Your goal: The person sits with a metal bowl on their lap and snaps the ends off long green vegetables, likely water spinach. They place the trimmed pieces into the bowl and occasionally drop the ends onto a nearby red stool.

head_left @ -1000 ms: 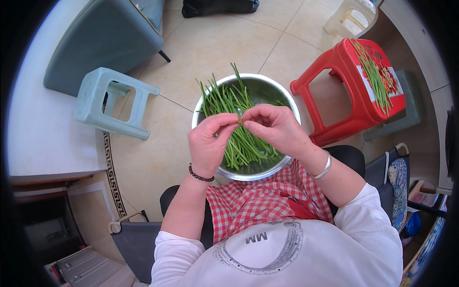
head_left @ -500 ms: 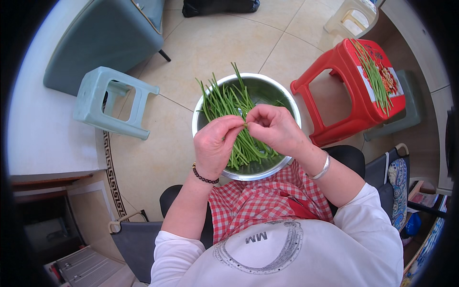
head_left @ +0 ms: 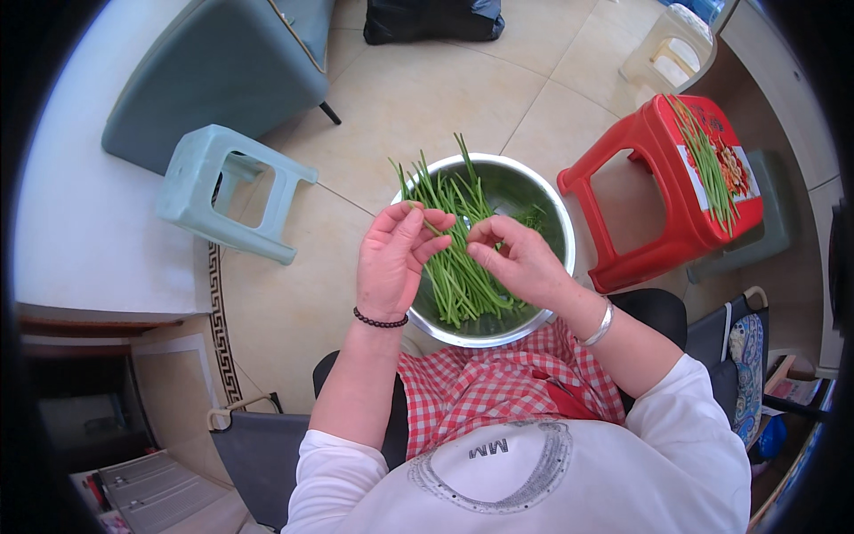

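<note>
A steel bowl in front of my lap holds many long green stems, some reaching over its far rim. My left hand, turned partly palm-up over the bowl's left side, has thumb and fingertips closed on a thin green stem. My right hand is over the right half of the bowl, fingers curled toward the thumb; whatever they hold, if anything, is too small to make out. A red checked apron covers my lap below the bowl.
A red stool at right bears green stems on a pale stool. Another pale stool stands left, near a blue-grey chair. Beyond lie a black bag on the tiled floor and a cream plastic item.
My hands, earlier pinched together over the stems, are now apart: the left has risen and turned palm-up. The whole view has shifted slightly right and down.
</note>
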A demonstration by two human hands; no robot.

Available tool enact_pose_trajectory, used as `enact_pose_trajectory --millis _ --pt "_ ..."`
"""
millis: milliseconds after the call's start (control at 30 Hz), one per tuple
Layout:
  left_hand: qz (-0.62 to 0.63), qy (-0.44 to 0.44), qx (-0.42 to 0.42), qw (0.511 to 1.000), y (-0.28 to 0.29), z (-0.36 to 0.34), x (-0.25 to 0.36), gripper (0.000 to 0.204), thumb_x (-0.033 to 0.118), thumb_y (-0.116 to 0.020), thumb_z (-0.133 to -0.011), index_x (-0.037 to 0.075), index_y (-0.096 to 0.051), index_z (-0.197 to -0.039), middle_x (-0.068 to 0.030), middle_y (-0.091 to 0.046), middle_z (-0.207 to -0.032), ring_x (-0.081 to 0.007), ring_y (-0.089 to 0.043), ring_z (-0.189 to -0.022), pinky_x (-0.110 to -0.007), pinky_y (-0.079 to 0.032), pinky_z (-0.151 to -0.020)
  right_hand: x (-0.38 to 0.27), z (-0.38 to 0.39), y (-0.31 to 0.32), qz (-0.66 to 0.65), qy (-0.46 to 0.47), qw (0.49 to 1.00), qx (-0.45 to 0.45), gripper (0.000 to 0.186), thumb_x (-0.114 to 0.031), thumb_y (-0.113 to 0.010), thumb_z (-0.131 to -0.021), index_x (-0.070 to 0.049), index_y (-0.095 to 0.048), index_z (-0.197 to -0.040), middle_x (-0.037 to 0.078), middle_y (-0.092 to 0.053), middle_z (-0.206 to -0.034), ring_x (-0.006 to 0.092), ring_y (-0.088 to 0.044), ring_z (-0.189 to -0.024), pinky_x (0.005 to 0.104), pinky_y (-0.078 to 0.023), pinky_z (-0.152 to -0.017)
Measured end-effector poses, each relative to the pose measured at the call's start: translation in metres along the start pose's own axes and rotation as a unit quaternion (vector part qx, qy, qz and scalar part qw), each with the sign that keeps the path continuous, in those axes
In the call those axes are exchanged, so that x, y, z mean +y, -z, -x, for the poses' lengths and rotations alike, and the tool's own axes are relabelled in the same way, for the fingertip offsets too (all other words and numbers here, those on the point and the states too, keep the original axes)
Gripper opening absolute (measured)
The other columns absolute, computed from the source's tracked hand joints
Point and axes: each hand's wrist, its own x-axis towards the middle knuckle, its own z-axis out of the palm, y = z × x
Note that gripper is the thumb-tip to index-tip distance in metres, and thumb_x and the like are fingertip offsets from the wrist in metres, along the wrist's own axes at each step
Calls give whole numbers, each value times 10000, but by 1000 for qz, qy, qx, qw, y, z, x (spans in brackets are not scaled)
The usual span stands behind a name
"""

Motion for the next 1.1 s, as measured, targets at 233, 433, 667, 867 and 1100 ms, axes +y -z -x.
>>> enact_pose_trajectory --millis 233,433,667,867,1100 --pt "12 10 -15 1000 -2 2 -6 140 83 -509 -936 23 -552 -1055 -145 -641 -997 -267 -635 -971 -314 -570 -757 1 6 -5 33 -3 994 -103 187 -159 -598 -856 -17 -623 -976 132 -644 -826 199 -614 -736 302 -483 -680" --pt "-87 -25 10 996 -12 5 -7 183 32 -537 -910 -9 -563 -1087 -144 -643 -1002 -252 -637 -962 -310 -564 -765 1 5 -4 -18 6 999 -38 179 -127 -592 -872 8 -609 -989 79 -641 -828 135 -594 -723 273 -481 -661" --pt "-219 -100 16 970 -21 13 -17 154 -6 -605 -859 -40 -636 -1006 -113 -670 -952 -177 -653 -884 -262 -548 -751 -16 2 6 -183 14 983 10 156 -114 -596 -878 28 -620 -939 6 -633 -804 39 -553 -697 195 -457 -626" --pt "-470 -264 8 842 -21 15 -25 176 -29 -642 -801 10 -667 -971 -105 -686 -918 -188 -667 -838 -266 -532 -734 -21 4 13 -211 -50 976 -34 173 -132 -606 -874 23 -633 -944 -5 -619 -792 37 -552 -694 175 -443 -598" --pt "-600 -423 -37 678 -25 12 -19 255 -65 -657 -717 21 -666 -957 -134 -669 -930 -277 -661 -862 -314 -542 -736 -13 2 16 -274 -122 953 -46 142 -141 -624 -862 -14 -639 -924 -22 -597 -770 29 -523 -650 160 -414 -552"
